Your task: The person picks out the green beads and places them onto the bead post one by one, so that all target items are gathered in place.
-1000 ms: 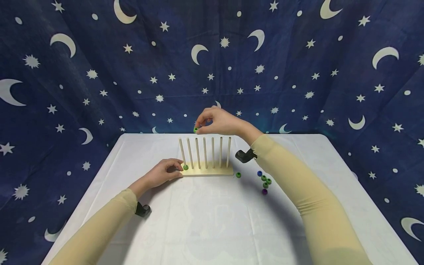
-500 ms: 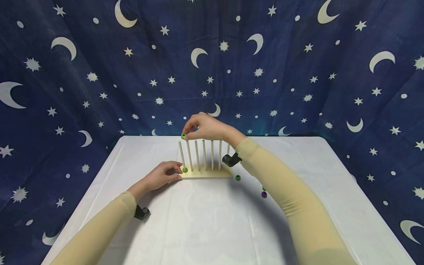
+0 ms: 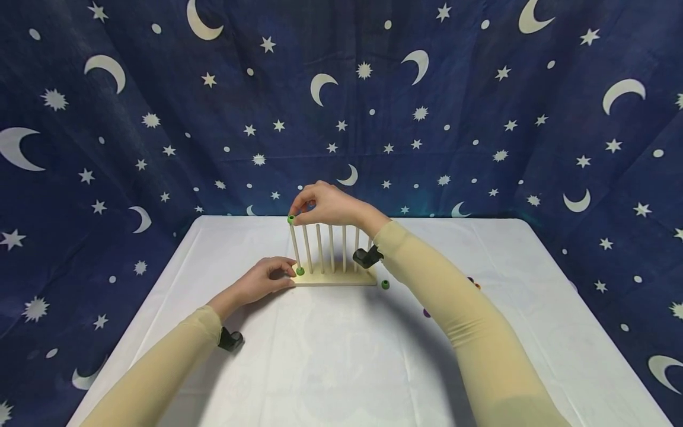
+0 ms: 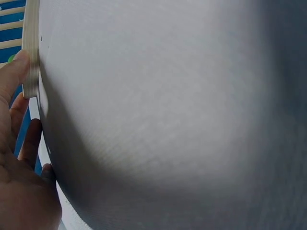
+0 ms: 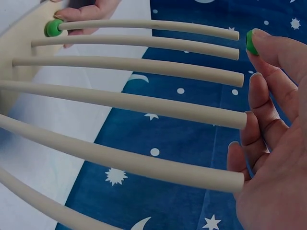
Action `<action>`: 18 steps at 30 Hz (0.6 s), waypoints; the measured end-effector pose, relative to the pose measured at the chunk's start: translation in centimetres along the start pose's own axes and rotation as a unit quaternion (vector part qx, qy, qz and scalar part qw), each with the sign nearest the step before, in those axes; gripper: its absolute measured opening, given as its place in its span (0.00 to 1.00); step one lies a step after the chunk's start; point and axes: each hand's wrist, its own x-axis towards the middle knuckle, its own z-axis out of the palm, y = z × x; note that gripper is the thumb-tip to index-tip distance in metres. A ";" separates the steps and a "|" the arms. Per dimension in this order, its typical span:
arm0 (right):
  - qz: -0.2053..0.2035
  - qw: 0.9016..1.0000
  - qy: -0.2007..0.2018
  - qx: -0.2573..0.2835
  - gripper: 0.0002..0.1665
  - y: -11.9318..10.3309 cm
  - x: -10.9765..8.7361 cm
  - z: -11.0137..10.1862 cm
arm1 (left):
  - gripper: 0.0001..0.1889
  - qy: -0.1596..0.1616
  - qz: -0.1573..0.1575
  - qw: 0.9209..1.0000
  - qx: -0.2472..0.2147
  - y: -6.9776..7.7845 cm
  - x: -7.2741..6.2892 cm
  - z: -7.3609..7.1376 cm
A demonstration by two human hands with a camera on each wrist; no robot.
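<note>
A wooden peg rack (image 3: 336,279) stands on the white table with a row of several upright pegs. A green bead (image 3: 300,271) sits at the foot of the leftmost peg. My left hand (image 3: 258,280) grips the rack's left end, thumb at the front edge and fingers behind. Between thumb and index finger, my right hand (image 3: 331,204) pinches another green bead (image 3: 291,219) at the top of that leftmost peg. In the right wrist view, this pinched bead (image 5: 250,42) appears just off the peg's tip, with a small gap.
Right of the rack lies a loose green bead (image 3: 385,284). A purple bead (image 3: 426,312) and some dark and orange beads (image 3: 474,283) show beside my right sleeve (image 3: 453,308), which covers part of that area. A dark blue star-and-moon cloth (image 3: 341,107) hangs behind the table.
My right hand has moved left and slightly down, carrying the green bead from behind the rack to the leftmost peg's tip. The right sleeve now covers several loose beads. The left hand stays put.
</note>
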 end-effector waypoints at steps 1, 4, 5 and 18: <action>-0.001 1.000 -0.001 0.002 0.09 0.0 0.0 0.0 | 0.06 0.000 0.000 1.000 0.000 0.0 0.0 0.0; -0.002 1.000 -0.002 0.005 0.09 0.1 0.1 0.1 | 0.05 0.000 -0.001 1.000 0.002 -0.1 0.0 0.0; -0.001 1.000 -0.002 0.005 0.09 0.1 0.1 0.1 | 0.05 0.000 -0.002 1.000 0.002 -0.1 0.0 0.0; 0.007 1.000 -0.006 0.010 0.09 0.3 0.2 0.3 | 0.04 0.001 -0.004 1.000 0.003 0.0 0.1 0.0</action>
